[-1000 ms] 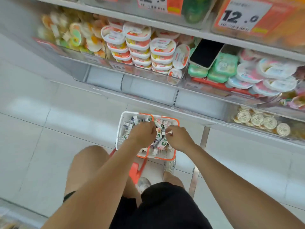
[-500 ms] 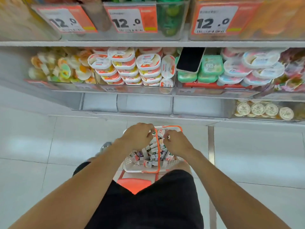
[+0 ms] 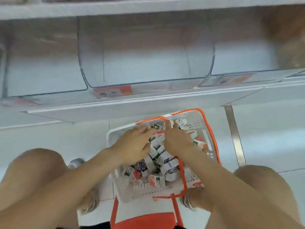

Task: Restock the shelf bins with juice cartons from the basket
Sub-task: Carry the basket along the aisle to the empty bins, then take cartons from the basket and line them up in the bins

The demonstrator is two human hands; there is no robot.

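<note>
Head view: small white paperboard juice cartons (image 3: 165, 160) lie heaped in the white plastic basket (image 3: 123, 185) below the clear plastic shelf bins (image 3: 145, 63). Left hand (image 3: 136, 143) rests straight-fingered on them; whether the right hand (image 3: 177, 140) grasps one, I cannot tell. Likely light, stiff yet crushable: pinch opposite flat faces.

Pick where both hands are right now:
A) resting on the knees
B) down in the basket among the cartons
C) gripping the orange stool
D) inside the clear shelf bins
B: the left hand and the right hand both reach into the white basket, over the heap of cartons, well below the shelf bins.
</note>
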